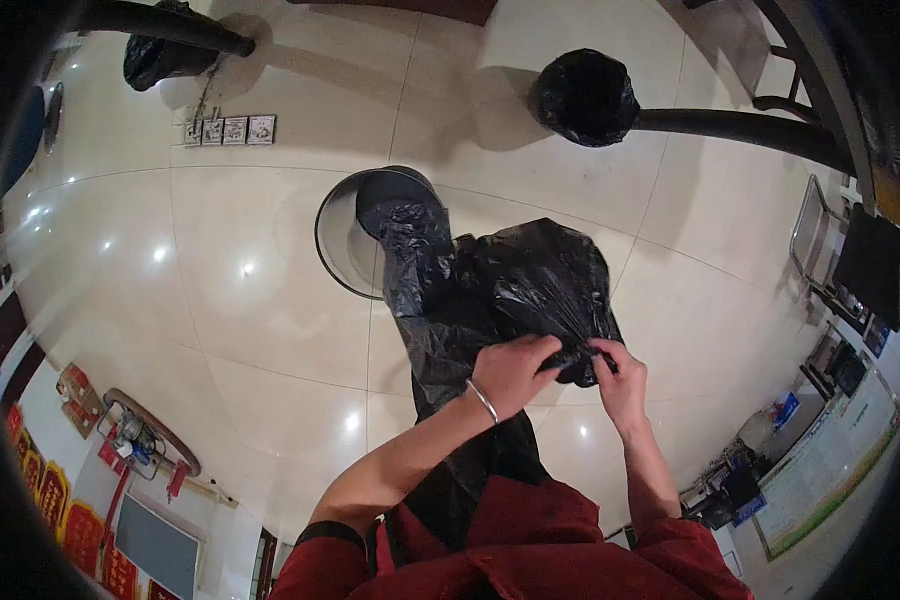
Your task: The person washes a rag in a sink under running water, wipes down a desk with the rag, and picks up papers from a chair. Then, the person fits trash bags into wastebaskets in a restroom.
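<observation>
Both my hands hold a black plastic garbage bag [545, 275] in front of my body. My left hand [515, 378], with a silver bangle at the wrist, is closed on the gathered plastic. My right hand [622, 385] pinches the bag close beside it, thumb and fingers pressed together. The bag is bunched and puffed out beyond my hands; what is inside it, if anything, is hidden. Another stretch of black plastic [420, 275] runs along its left side. Just beyond stands a round waste bin [320, 240] with a thin dark rim, partly covered by the plastic.
A black-lined bin [588, 98] stands at the upper right beside a dark curved leg [740, 128]. Another black bag [160, 60] is at the upper left. Several small patterned squares [235, 130] lie on the glossy tiled floor [260, 330]. A chair [850, 260] is at the right.
</observation>
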The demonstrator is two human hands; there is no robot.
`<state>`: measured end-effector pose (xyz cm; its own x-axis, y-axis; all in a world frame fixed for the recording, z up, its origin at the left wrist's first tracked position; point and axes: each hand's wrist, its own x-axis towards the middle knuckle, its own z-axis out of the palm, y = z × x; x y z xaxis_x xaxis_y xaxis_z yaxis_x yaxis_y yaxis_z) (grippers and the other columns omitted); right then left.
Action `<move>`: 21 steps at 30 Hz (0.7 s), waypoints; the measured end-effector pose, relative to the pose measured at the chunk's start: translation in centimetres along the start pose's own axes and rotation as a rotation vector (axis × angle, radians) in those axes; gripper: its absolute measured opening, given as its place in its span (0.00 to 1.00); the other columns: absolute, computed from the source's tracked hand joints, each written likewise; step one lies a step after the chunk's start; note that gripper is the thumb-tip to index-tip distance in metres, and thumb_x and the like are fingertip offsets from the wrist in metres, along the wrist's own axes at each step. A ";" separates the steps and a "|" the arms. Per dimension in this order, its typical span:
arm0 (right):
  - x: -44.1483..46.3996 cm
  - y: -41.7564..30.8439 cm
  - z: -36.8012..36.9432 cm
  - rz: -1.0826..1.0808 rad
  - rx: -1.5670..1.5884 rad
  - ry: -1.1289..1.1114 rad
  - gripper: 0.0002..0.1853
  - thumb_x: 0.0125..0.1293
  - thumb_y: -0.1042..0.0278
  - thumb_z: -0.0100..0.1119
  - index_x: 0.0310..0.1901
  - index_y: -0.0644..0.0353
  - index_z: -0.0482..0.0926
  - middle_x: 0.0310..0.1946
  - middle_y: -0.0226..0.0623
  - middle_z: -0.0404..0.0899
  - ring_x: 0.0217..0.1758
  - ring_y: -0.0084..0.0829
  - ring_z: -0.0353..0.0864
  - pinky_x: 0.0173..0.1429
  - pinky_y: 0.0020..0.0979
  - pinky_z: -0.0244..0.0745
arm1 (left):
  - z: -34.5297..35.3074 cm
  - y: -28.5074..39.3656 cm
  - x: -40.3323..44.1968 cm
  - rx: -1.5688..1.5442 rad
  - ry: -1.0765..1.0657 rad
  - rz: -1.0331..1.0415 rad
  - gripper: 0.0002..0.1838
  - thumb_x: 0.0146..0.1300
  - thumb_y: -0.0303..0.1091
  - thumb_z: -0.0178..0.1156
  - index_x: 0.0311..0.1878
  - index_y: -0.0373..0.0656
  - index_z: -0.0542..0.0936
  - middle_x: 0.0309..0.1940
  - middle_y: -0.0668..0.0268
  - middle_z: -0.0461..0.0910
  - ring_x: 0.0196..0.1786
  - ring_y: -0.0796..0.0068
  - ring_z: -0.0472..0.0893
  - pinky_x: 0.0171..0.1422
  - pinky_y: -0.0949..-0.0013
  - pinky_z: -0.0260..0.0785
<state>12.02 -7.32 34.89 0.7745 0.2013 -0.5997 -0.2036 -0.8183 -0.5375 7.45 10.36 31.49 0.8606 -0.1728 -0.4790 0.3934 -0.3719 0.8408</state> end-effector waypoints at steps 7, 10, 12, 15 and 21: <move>-0.1 3.0 1.9 0.018 -0.041 0.063 0.23 0.56 0.83 0.43 0.56 0.60 0.61 0.38 0.51 0.74 0.40 0.43 0.76 0.42 0.30 0.70 | 1.4 -1.7 -0.6 0.092 0.183 0.001 0.12 0.42 0.32 0.61 0.33 0.46 0.73 0.29 0.65 0.69 0.31 0.64 0.75 0.30 0.66 0.69; -0.9 4.9 2.5 0.222 -0.020 0.046 0.25 0.54 0.87 0.38 0.56 0.63 0.58 0.37 0.51 0.74 0.38 0.41 0.77 0.43 0.29 0.70 | 1.4 -2.3 -0.8 0.061 0.260 0.033 0.12 0.42 0.30 0.61 0.33 0.45 0.73 0.29 0.65 0.69 0.31 0.63 0.75 0.30 0.66 0.69; -1.3 8.8 4.1 0.159 0.413 0.186 0.24 0.50 0.91 0.33 0.51 0.66 0.60 0.38 0.50 0.74 0.35 0.37 0.77 0.44 0.28 0.70 | 1.2 -2.4 -0.6 0.059 0.280 0.043 0.12 0.42 0.30 0.61 0.32 0.44 0.72 0.29 0.65 0.69 0.31 0.63 0.75 0.30 0.66 0.69; -0.4 6.8 3.5 0.505 0.842 0.163 0.22 0.48 0.90 0.32 0.46 0.64 0.61 0.36 0.47 0.74 0.29 0.32 0.77 0.40 0.26 0.72 | 1.6 -2.3 0.0 0.112 0.172 -0.003 0.13 0.42 0.29 0.61 0.34 0.44 0.71 0.31 0.64 0.70 0.32 0.63 0.75 0.31 0.66 0.69; 0.4 6.8 3.8 0.680 1.303 0.148 0.16 0.54 0.78 0.41 0.47 0.60 0.62 0.33 0.42 0.74 0.25 0.26 0.73 0.29 0.22 0.71 | 4.1 -2.0 1.5 0.126 0.049 0.072 0.13 0.47 0.33 0.55 0.40 0.48 0.71 0.28 0.64 0.68 0.30 0.64 0.75 0.28 0.66 0.69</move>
<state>8.63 -10.78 28.74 0.3483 -0.1350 -0.9276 -0.8648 0.3356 -0.3736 6.68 7.11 28.09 0.9012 -0.1593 -0.4030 0.2889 -0.4722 0.8328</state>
